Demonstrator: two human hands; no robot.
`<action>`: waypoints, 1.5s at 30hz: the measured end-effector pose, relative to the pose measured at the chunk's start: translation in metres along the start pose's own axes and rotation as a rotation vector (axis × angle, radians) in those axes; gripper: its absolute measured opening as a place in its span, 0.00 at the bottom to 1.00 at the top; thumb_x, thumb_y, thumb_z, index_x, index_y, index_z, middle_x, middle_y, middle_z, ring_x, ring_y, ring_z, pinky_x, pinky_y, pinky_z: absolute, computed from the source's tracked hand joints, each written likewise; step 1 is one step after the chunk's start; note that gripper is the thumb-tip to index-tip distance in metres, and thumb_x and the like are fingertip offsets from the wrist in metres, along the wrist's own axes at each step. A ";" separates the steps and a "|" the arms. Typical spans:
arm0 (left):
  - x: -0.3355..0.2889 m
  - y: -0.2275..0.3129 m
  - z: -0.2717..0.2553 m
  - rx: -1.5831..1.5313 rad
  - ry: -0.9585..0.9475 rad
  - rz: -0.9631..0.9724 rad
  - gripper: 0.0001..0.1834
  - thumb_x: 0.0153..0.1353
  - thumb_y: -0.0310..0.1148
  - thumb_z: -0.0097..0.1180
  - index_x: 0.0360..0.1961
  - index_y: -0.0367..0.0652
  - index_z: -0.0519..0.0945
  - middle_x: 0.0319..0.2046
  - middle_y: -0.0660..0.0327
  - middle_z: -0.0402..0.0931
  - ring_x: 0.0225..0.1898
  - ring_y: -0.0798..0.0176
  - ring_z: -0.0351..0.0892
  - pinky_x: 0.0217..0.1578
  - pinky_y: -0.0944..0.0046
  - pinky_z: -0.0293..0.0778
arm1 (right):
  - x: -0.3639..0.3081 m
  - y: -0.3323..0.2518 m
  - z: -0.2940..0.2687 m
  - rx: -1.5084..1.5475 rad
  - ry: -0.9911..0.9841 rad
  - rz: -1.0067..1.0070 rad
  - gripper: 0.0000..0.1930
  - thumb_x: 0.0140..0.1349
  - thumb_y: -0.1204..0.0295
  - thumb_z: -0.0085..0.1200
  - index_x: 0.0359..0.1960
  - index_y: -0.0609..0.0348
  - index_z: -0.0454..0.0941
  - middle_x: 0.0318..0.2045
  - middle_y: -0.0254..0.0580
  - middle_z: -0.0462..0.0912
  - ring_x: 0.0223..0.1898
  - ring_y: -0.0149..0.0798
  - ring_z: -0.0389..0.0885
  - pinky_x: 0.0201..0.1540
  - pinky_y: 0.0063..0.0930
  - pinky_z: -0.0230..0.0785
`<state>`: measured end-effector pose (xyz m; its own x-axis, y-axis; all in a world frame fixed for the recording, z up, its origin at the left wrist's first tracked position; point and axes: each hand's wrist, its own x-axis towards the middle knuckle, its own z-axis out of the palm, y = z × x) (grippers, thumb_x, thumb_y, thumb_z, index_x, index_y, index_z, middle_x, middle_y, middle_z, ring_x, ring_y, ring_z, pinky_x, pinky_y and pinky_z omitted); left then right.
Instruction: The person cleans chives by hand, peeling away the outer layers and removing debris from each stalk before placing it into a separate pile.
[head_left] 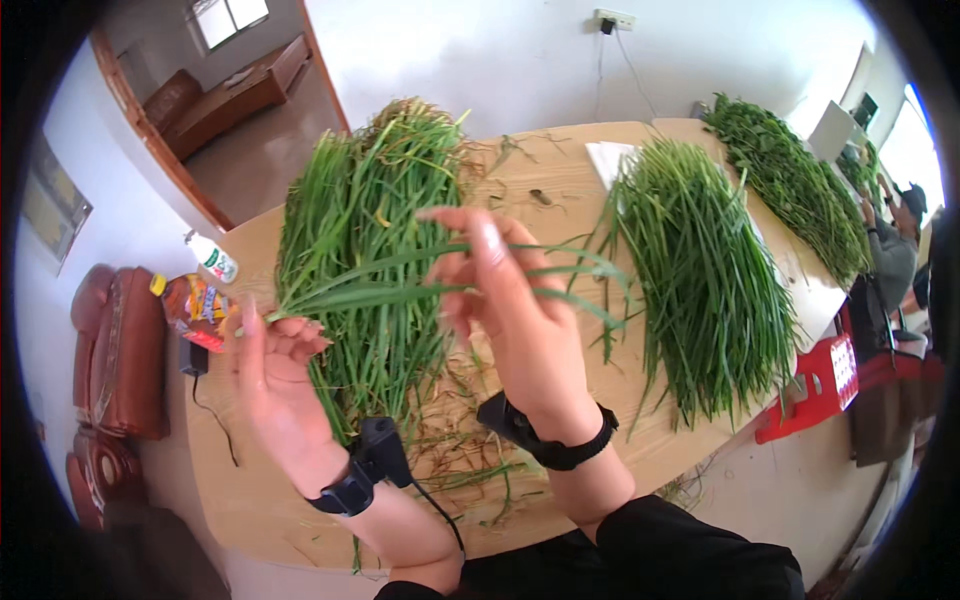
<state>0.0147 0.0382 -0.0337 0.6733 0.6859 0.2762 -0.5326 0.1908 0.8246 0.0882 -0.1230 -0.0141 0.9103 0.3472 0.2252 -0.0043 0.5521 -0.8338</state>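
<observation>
A few long green chive leaves (370,295) stretch between my two hands above the table. Their pale base is pinched by my left hand (285,400), between thumb and fingers. My right hand (530,335) is loosely closed around the leaves farther along, and their tips droop out on its right side. Beneath my hands lies a big heap of chives (350,200), with some dry brownish ends at its far side. Another pile of chives (700,280) rests to the right, its blades more evenly lined up.
Dry trimmings (450,410) litter the wooden table (250,480). A bottle of orange drink (192,305) and a white bottle (212,257) stand at the left edge. Leafy greens (790,180) lie far right, near another person (895,250). A red crate (810,390) sits beside the table.
</observation>
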 end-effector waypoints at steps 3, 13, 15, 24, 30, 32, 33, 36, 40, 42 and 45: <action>0.003 -0.007 -0.001 0.012 0.018 0.004 0.15 0.58 0.36 0.48 0.45 0.41 0.69 0.24 0.61 0.75 0.28 0.65 0.74 0.30 0.66 0.68 | 0.006 -0.010 -0.026 -0.094 0.087 -0.030 0.23 0.65 0.56 0.35 0.38 0.65 0.75 0.22 0.33 0.73 0.18 0.21 0.66 0.20 0.13 0.59; 0.001 0.001 -0.019 0.046 -0.012 0.087 0.22 0.62 0.37 0.43 0.55 0.39 0.65 0.31 0.64 0.71 0.36 0.69 0.68 0.40 0.67 0.61 | 0.000 -0.026 -0.045 -0.195 0.098 -0.224 0.27 0.67 0.55 0.27 0.40 0.63 0.78 0.25 0.34 0.78 0.23 0.20 0.69 0.23 0.12 0.56; 0.000 0.002 -0.009 0.101 0.144 0.197 0.19 0.62 0.35 0.43 0.51 0.35 0.66 0.31 0.59 0.73 0.31 0.66 0.70 0.34 0.66 0.64 | -0.001 -0.028 -0.045 -0.189 0.034 -0.253 0.27 0.67 0.55 0.25 0.42 0.61 0.77 0.29 0.35 0.79 0.26 0.21 0.70 0.25 0.13 0.55; 0.006 0.006 -0.023 0.111 0.276 0.263 0.22 0.62 0.36 0.41 0.54 0.33 0.64 0.34 0.57 0.71 0.33 0.66 0.70 0.37 0.66 0.65 | -0.029 -0.062 -0.100 0.112 0.311 -0.602 0.22 0.66 0.58 0.31 0.42 0.63 0.72 0.36 0.43 0.78 0.32 0.31 0.75 0.34 0.27 0.70; 0.005 0.012 -0.034 0.103 0.168 0.139 0.21 0.62 0.38 0.42 0.52 0.35 0.66 0.31 0.60 0.70 0.34 0.65 0.70 0.38 0.65 0.66 | -0.120 -0.143 -0.203 -0.594 1.039 -0.803 0.22 0.64 0.57 0.38 0.43 0.67 0.73 0.31 0.41 0.78 0.24 0.27 0.73 0.27 0.18 0.64; 0.003 -0.013 -0.014 0.021 0.013 0.107 0.18 0.62 0.37 0.44 0.47 0.36 0.70 0.31 0.61 0.70 0.34 0.67 0.70 0.38 0.65 0.67 | -0.168 -0.155 -0.236 -0.874 1.122 -0.498 0.17 0.64 0.63 0.42 0.42 0.66 0.73 0.28 0.39 0.78 0.21 0.28 0.73 0.24 0.19 0.64; -0.004 -0.020 0.015 0.020 -0.074 0.049 0.16 0.61 0.37 0.46 0.45 0.36 0.71 0.30 0.62 0.70 0.33 0.69 0.70 0.36 0.67 0.67 | -0.196 -0.163 -0.253 -0.888 1.157 -0.520 0.17 0.64 0.63 0.42 0.42 0.66 0.73 0.28 0.39 0.78 0.21 0.28 0.73 0.24 0.19 0.64; -0.026 -0.037 0.111 0.052 -0.417 -0.053 0.15 0.61 0.37 0.47 0.43 0.37 0.72 0.30 0.63 0.71 0.30 0.72 0.72 0.31 0.71 0.70 | -0.295 -0.165 -0.332 -1.229 1.165 -0.197 0.16 0.54 0.74 0.53 0.45 0.66 0.72 0.28 0.41 0.79 0.24 0.32 0.77 0.26 0.22 0.68; -0.043 -0.043 0.247 0.095 -0.839 -0.151 0.23 0.61 0.41 0.47 0.50 0.33 0.66 0.38 0.54 0.73 0.42 0.66 0.74 0.38 0.65 0.72 | -0.420 -0.121 -0.416 -1.747 1.235 0.729 0.24 0.41 0.75 0.61 0.44 0.64 0.72 0.34 0.54 0.77 0.39 0.52 0.75 0.40 0.40 0.70; -0.047 -0.074 0.268 0.183 -0.809 -0.183 0.26 0.60 0.46 0.46 0.52 0.36 0.67 0.43 0.54 0.71 0.46 0.65 0.70 0.45 0.63 0.67 | -0.420 -0.115 -0.408 -1.533 0.844 1.493 0.25 0.39 0.61 0.64 0.40 0.58 0.76 0.39 0.51 0.77 0.42 0.48 0.75 0.48 0.38 0.67; -0.039 -0.089 0.252 0.445 -0.879 0.110 0.32 0.58 0.55 0.42 0.55 0.40 0.66 0.54 0.54 0.63 0.57 0.60 0.60 0.58 0.59 0.53 | -0.417 -0.104 -0.382 -1.337 0.710 1.287 0.20 0.47 0.54 0.54 0.33 0.58 0.79 0.37 0.43 0.79 0.40 0.45 0.77 0.42 0.34 0.70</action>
<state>0.1653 -0.1828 0.0065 0.8686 -0.1157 0.4819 -0.4950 -0.2477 0.8328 -0.1334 -0.6146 -0.2141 0.5980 -0.4909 -0.6336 -0.7258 -0.6671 -0.1681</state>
